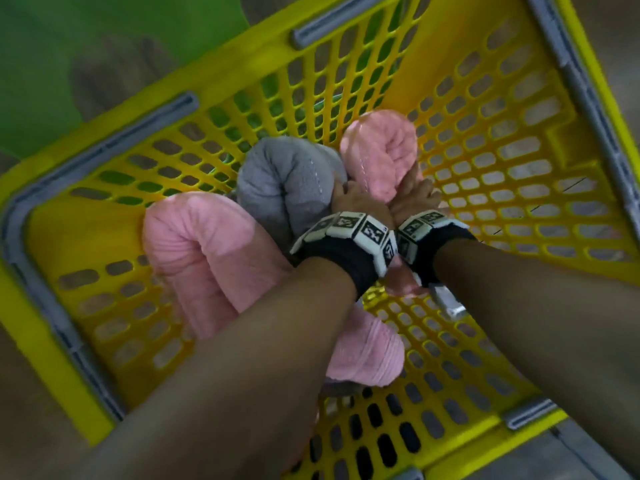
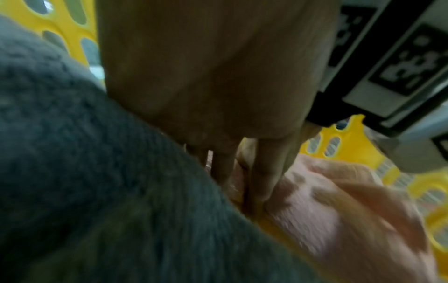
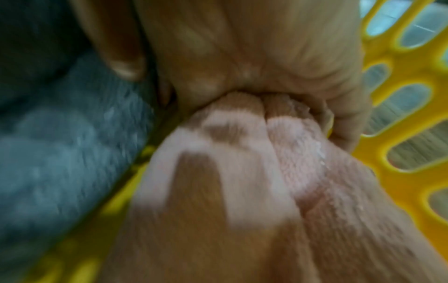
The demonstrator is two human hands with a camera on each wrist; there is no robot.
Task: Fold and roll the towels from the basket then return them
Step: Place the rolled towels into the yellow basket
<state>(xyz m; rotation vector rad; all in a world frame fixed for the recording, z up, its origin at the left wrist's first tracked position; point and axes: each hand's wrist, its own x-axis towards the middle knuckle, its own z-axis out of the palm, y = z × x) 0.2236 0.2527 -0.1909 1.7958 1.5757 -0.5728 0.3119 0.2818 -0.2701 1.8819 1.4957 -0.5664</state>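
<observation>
Three rolled towels show inside the yellow basket (image 1: 502, 81), and the far pink roll (image 1: 377, 154) is the one in hand. The right hand (image 1: 415, 199) has its fingers curled round the near end of that roll, as the right wrist view shows plainly; the left hand (image 1: 353, 199) lies against it on the other side, fingers (image 2: 264, 172) straight and pressed between it and the grey roll (image 1: 287, 181), gripping nothing that I can see. Just left of the grip stands the grey roll, touching the left hand, and further towards the person lies a second pink roll (image 1: 207, 265), partly under the left forearm.

My worry is that the roll is held only at one end, so it could loosen and spring open once let go. Being squeezed in beside the grey roll, it may also drag on that neighbour and unwind it. The left forearm crossing the near pink roll could nudge it askew on withdrawal.
</observation>
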